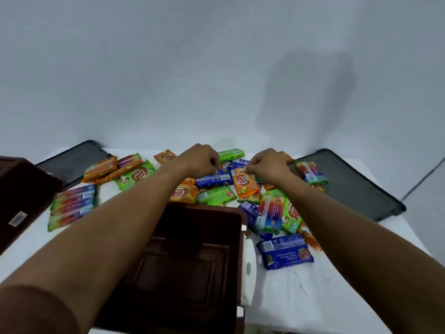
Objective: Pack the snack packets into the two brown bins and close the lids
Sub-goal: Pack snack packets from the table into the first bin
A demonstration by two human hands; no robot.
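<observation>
**Inspector A:** Nearest the camera: an open brown bin (192, 268), interior showing no packets, standing on the white tabletop (301, 297). A second brown bin (21, 196) sits at the left edge, only partly in frame.

**Inspector B:** Lids?

**Inspector A:** Two dark lids lie flat on the tabletop, one at far left (74, 160), one at far right (356, 186). Neither is on a bin.

**Inspector B:** Packets?

**Inspector A:** The snack packets (214, 196) are scattered across the tabletop beyond the near bin, in orange, green, blue and multicolour. A blue packet (285, 251) lies just right of the bin.

**Inspector B:** Hands?

**Inspector A:** Both are extended over the pile. The left hand (199, 160) is curled with fingers closed down near a blue packet; I cannot tell whether it grips anything. The right hand (267, 165) is curled likewise, fingertips pinching the top edge of an orange packet (243, 184).
</observation>
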